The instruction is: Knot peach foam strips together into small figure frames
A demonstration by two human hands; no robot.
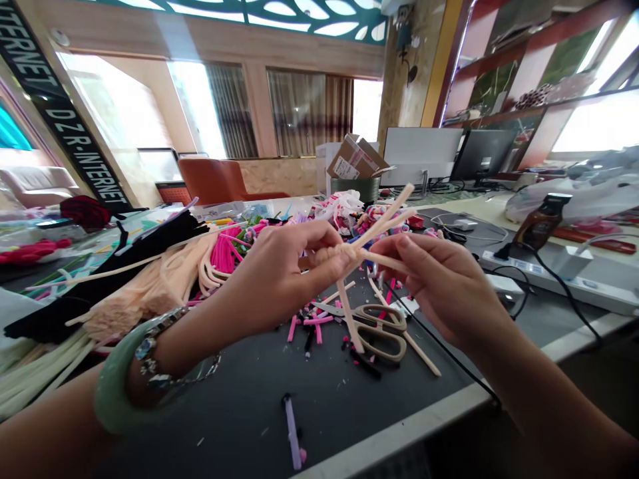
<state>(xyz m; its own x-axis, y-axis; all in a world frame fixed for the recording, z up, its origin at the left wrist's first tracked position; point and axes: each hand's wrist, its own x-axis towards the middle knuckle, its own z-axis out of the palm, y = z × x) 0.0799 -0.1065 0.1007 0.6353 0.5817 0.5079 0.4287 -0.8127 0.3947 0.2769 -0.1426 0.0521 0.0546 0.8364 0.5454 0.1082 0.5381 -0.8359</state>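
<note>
My left hand point(294, 263) pinches a cream bundle of twisted pipe cleaners point(344, 254) over the table. Several of its stems stick out, two up to the right and one down. One sideways stem point(379, 259) lies between the thumb and fingers of my right hand point(434, 273). Below the bundle, scissors point(384, 326) with beige handles rest on the dark mat, partly behind the hanging stem. Short pink and black pipe cleaner scraps point(317, 321) are scattered beside the blades.
Bundles of peach pipe cleaners point(150, 279) and black ones point(100, 286) lie at left. A lilac piece point(292, 432) is near the front edge. On the right are a power strip point(549, 276), black cables and a brown bottle point(542, 223). A cardboard box point(357, 159) and monitors stand behind.
</note>
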